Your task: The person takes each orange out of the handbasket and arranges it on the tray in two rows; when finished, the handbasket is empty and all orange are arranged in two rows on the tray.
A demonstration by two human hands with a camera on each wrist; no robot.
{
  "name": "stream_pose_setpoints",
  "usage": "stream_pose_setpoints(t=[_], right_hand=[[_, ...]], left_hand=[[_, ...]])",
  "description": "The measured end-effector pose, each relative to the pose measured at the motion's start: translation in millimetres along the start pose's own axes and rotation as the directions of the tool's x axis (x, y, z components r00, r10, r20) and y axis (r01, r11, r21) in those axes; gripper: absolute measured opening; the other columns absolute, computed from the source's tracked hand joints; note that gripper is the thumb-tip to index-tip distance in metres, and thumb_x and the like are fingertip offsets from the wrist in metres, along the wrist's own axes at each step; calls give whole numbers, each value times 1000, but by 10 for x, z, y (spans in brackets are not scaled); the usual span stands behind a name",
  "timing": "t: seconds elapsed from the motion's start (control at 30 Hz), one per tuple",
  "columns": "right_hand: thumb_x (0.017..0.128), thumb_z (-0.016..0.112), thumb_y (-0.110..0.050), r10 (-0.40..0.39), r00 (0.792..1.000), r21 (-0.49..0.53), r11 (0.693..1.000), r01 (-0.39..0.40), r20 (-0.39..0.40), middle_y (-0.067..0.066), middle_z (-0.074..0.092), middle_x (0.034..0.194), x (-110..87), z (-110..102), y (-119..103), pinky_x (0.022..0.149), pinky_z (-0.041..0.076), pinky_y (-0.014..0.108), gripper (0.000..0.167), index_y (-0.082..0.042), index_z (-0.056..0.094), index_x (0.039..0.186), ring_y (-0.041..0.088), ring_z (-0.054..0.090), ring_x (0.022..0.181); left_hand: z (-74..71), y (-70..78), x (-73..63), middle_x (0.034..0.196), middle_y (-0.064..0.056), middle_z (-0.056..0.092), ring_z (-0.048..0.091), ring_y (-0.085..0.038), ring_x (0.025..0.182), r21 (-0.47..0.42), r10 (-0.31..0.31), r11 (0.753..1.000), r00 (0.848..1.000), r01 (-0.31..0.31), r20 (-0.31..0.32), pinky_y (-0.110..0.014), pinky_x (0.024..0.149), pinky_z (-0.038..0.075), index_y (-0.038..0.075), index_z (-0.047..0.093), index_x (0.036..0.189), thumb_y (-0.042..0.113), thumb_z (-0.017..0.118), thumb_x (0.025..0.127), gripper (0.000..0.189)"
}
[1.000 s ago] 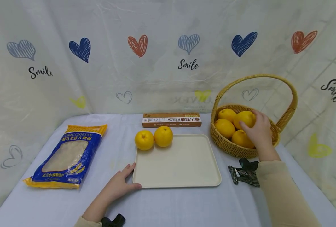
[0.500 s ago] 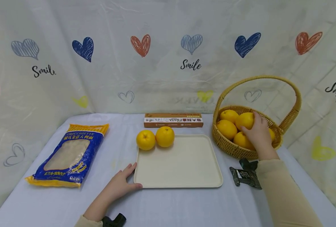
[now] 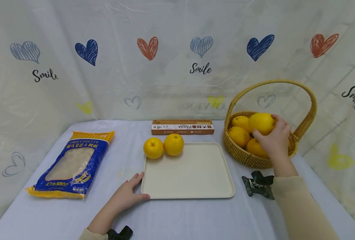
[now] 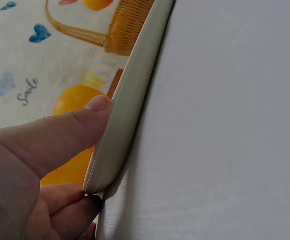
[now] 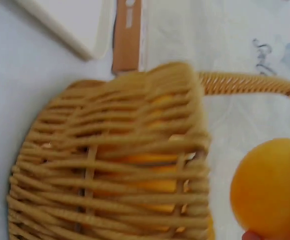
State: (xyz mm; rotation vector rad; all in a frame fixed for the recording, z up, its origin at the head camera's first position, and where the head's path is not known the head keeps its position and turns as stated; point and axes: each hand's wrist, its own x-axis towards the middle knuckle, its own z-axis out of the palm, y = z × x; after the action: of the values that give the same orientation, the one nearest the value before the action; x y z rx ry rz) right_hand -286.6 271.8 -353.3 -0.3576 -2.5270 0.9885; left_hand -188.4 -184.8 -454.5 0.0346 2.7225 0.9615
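My right hand (image 3: 275, 137) grips an orange (image 3: 261, 123) between thumb and fingers, at the top of a wicker basket (image 3: 244, 159). Below it in the basket lie several more oranges (image 3: 238, 137). In the right wrist view the held orange (image 5: 269, 190) appears beyond the basket rim, with only fingertips showing. My left hand (image 3: 129, 195) rests at the near left corner of a cream tray (image 3: 189, 176), fingers straight along its left side. In the left wrist view the thumb touches the tray's rim (image 4: 127, 115). Two oranges (image 3: 153, 148) sit side by side at the tray's far left corner.
A blue and yellow bag of orecchiette (image 3: 71, 165) lies at the left. Behind the tray is a brown pasta box (image 3: 182, 127). A small dark-patterned packet (image 3: 256, 189) lies before the basket, partly covered by the right wrist strap. The basket's tall handle (image 3: 273, 81) arches over it.
The right hand has lifted the orange slightly, up from the others in the basket. The left hand stays at the tray corner.
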Motion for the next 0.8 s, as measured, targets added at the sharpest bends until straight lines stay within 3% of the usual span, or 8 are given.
stream_pose_setpoints(t=[0.2,0.3,0.4,0.53,0.63,0.8], right_hand=[[79,62,-34,13,1000,189,982,-12,-2,19,22,137,-148,23,-138,91,32,50,78,-14,10,133,37,35,113],[78,65,-30,-23,1000,253,967,23,-5,19,24,135,-212,55,-188,92,32,48,79,-16,10,132,35,35,114],[77,65,-25,-106,994,257,961,107,-17,20,22,135,-254,92,-215,91,31,52,85,-20,8,139,35,32,116],[75,66,-23,-190,982,223,956,189,-18,20,20,137,-292,137,-256,86,31,56,83,-22,18,143,35,30,115],[75,67,-23,-179,984,243,954,173,2,19,22,135,-331,171,-316,85,33,53,79,-14,22,139,35,33,112],[74,69,-23,-136,990,280,952,119,38,20,30,129,-391,236,-405,85,35,46,80,-8,16,133,34,40,107]], left_hand=[[4,-3,4,145,-18,31,24,-45,132,2,2,1000,1000,-2,0,-59,107,19,16,35,141,54,73,64,94],[5,-9,5,145,-19,31,25,-45,132,1,5,1000,1000,-5,-2,-59,107,19,16,35,141,54,73,64,94],[6,-14,4,145,-19,31,25,-45,132,-2,9,1000,1000,-9,-4,-59,107,19,16,35,141,54,73,64,94],[7,-17,2,145,-18,31,25,-44,133,-5,12,1000,1000,-13,-5,-58,108,19,15,35,141,54,73,64,94],[5,-11,-1,145,-18,31,25,-43,133,-9,15,1000,1000,-15,-8,-57,108,18,15,35,141,54,73,64,94],[-1,2,1,145,-18,31,25,-43,133,-11,12,1000,1000,-12,-8,-58,108,18,15,35,141,56,73,63,95]])
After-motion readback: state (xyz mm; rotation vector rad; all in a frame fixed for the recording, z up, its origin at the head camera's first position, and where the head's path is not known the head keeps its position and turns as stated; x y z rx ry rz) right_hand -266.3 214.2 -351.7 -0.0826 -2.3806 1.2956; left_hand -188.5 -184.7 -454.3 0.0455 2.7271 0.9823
